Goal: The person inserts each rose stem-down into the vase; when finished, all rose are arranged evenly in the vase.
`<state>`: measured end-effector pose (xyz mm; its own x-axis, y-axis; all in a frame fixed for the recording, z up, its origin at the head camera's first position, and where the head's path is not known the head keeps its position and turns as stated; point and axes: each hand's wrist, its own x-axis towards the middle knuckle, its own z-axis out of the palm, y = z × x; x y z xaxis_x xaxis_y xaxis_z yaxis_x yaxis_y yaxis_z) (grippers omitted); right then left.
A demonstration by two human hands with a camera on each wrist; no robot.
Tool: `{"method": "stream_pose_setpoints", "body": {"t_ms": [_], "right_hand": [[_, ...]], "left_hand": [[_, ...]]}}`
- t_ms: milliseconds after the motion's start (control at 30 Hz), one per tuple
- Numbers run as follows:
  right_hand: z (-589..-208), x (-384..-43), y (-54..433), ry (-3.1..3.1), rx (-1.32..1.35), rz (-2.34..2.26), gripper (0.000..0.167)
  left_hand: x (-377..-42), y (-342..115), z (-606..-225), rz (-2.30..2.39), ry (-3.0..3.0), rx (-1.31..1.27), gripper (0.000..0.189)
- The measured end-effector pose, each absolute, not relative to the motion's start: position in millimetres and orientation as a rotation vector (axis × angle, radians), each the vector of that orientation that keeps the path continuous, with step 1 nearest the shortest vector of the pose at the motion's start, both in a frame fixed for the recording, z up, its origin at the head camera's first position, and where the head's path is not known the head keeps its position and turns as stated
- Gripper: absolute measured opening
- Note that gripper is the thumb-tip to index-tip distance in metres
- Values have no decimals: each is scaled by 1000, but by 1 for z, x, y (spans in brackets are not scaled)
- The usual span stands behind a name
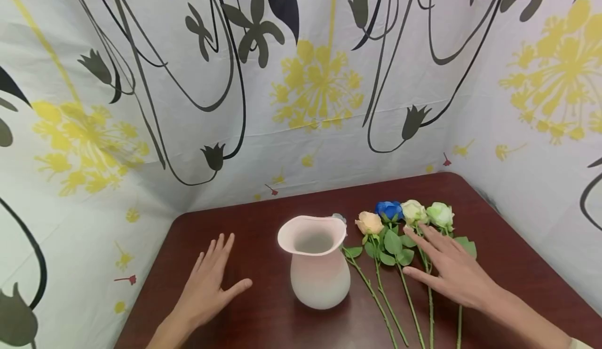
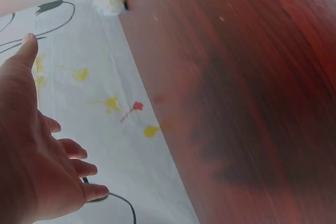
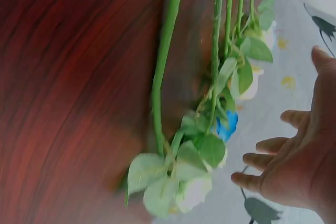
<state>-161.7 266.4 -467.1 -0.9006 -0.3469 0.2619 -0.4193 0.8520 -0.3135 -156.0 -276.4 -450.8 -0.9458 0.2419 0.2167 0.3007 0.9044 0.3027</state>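
Note:
My left hand [image 1: 210, 281] is spread over the left part of the table, holding nothing. Fingers straight, my right hand [image 1: 449, 265] hovers over the rose stems at the right, with nothing in its grasp. Between the hands stands an upright pink-and-white vase [image 1: 321, 278] with a wavy, flared rim. Right of it several long-stemmed roses lie side by side: a peach rose [image 1: 369, 223], a blue rose [image 1: 389, 210], a cream rose [image 1: 414, 211] and a pale green rose [image 1: 440, 215]. Another bloom is mostly hidden behind the vase rim. In the right wrist view, green stems [image 3: 164, 61] run below the hand.
The dark red wooden table [image 1: 226, 234] has rounded far corners. A white cloth [image 1: 254, 171] printed with flowers hangs behind it and along both sides. Leaves [image 1: 392, 242] spread around the rose stems.

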Motion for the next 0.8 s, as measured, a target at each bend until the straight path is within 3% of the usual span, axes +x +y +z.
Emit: {"method": "stream_pose_setpoints", "body": {"t_ms": [200,467,800], "right_hand": [[-468,-168,239,-2784,668,770,80],[-476,-181,204,-2734,643,1272,57],[-494,-196,176,-2713,588,1826,53]], "left_hand": [[-162,-261,-448,-755,-2909,-453,111],[-167,-234,-445,-1252,-2869,-436,115],[-169,-198,-452,-1636,-2694,-558,117]]}}
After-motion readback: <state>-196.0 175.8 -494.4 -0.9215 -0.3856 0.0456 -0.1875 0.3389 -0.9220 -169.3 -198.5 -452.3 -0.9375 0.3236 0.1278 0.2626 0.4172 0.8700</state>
